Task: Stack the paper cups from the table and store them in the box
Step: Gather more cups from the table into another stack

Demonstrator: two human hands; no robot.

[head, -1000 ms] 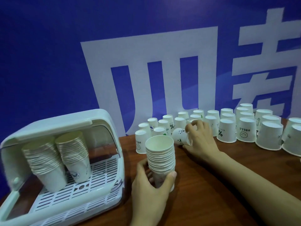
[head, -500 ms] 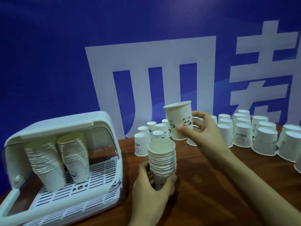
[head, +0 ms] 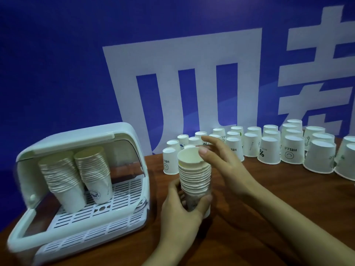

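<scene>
left hand [head: 179, 212] gripping cup stack [head: 195, 173] base, right hand [head: 221, 160] loose-fingered at its rim, holding nothing

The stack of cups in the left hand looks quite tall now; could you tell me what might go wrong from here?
1. The left hand grips the stack only at its base, so the tall upper part may lean or topple.
2. The right hand sits at the top cup; a crooked push may jam it.
3. The box already holds two leaning stacks, so room looks tight.

The brown wooden table [head: 278, 198] carries the open white box [head: 123, 135] (left) and upturned paper cups [head: 269, 150].
</scene>
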